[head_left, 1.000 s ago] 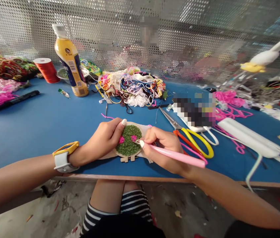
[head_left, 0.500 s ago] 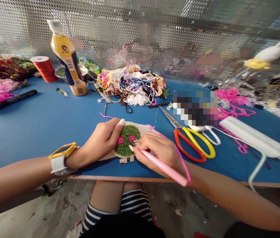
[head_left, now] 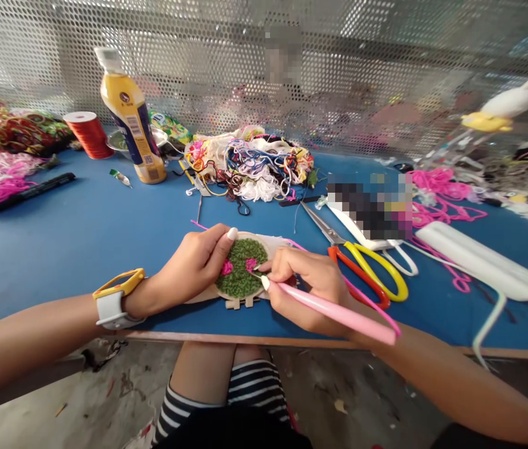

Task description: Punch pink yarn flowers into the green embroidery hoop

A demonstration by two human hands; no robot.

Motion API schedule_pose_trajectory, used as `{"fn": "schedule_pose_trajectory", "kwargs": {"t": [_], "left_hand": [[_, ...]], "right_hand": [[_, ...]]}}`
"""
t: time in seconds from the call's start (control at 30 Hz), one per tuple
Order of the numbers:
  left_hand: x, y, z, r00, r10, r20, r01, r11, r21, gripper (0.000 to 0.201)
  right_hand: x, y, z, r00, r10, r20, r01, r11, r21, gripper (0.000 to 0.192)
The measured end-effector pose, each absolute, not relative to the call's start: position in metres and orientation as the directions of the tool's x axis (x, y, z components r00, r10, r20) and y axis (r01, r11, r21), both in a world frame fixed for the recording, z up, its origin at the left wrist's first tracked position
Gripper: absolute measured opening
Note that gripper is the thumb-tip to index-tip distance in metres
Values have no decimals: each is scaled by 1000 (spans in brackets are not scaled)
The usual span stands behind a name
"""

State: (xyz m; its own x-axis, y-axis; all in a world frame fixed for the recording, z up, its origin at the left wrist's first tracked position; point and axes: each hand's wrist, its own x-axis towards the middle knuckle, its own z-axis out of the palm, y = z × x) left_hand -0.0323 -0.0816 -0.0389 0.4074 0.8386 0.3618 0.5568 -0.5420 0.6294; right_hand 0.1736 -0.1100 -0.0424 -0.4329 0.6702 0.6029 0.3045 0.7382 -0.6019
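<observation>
My left hand (head_left: 201,259) grips the left side of a small round embroidery hoop (head_left: 266,246), thumb on its rim. Green looped yarn (head_left: 238,284) fills the hoop, with a pink patch (head_left: 227,267) at the left and another at the right. My right hand (head_left: 311,287) is closed around a pink punch needle (head_left: 339,313), its thin metal tip at the right pink patch. Bright pink yarn (head_left: 376,308) runs from the handle's back end, behind my right hand, towards the hoop. The hoop's wooden clamp (head_left: 240,304) faces the table's front edge.
Scissors (head_left: 362,268) with red and yellow handles lie right of my right hand. Beyond the hoop sits a heap of mixed yarn (head_left: 254,165). A juice bottle (head_left: 132,118) and a red thread spool (head_left: 88,135) stand back left. A white device (head_left: 479,259) and cable lie at right.
My right hand has shifted right, and the punch needle's handle now lies flatter, its back end farther right. My left hand keeps its hold on the hoop.
</observation>
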Motion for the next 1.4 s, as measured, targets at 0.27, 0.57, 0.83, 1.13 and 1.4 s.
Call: {"fn": "schedule_pose_trajectory", "kwargs": {"t": [0.27,0.57,0.83,1.13,1.4], "left_hand": [[-33,-82,-39,403,839,365,570,-542,617,35],[-30,-83,-37,371,846,382,583,-532,614,34],[-29,-95,-35,335,863,378,595,-504,626,31],[-31,-89,-35,395,839,375,573,-544,613,31],[-32,-92,-35,436,772,463,549,-636,543,26]], "right_hand": [[173,-108,-39,-503,617,606,311,783,-539,23],[189,-104,-32,-731,453,510,355,891,-283,17],[178,-113,-38,-700,465,541,437,879,-190,23],[178,-130,-32,-468,696,544,434,717,-545,15],[136,-171,-71,-50,647,761,564,647,-514,20]]}}
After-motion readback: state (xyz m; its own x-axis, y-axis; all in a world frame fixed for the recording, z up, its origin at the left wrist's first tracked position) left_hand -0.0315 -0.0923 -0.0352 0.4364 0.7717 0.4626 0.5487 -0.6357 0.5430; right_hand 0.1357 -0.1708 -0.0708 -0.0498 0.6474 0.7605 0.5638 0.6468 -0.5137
